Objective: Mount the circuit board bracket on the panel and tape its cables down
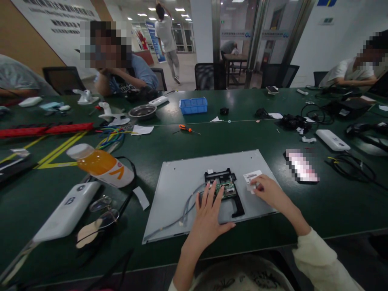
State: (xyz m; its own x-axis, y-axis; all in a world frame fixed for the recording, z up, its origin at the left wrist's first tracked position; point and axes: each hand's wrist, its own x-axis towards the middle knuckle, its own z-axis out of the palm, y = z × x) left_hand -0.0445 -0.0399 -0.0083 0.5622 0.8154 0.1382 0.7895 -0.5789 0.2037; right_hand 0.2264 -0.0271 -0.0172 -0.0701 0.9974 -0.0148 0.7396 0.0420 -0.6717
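Observation:
A flat grey metal panel [172, 190] lies on the green table in front of me. On it sits a black plastic frame [238, 206] around a green circuit board [226, 190], with grey cables [187, 208] running to the lower left. My left hand [207, 214] is spread open over the board and cables, fingertips at the board's near left side. At the panel's right, my right hand [268, 190] is closed in a pinch at the lower edge of a white printed label [252, 176]. The fingertips partly cover the label's lower edge.
An orange drink bottle [101, 165], a white power bank [68, 210] and glasses [104, 214] lie to the left. Beyond the panel are an orange screwdriver [185, 128], a blue basket [193, 106] and a metal bowl [142, 111]. A phone [301, 165] is at the right.

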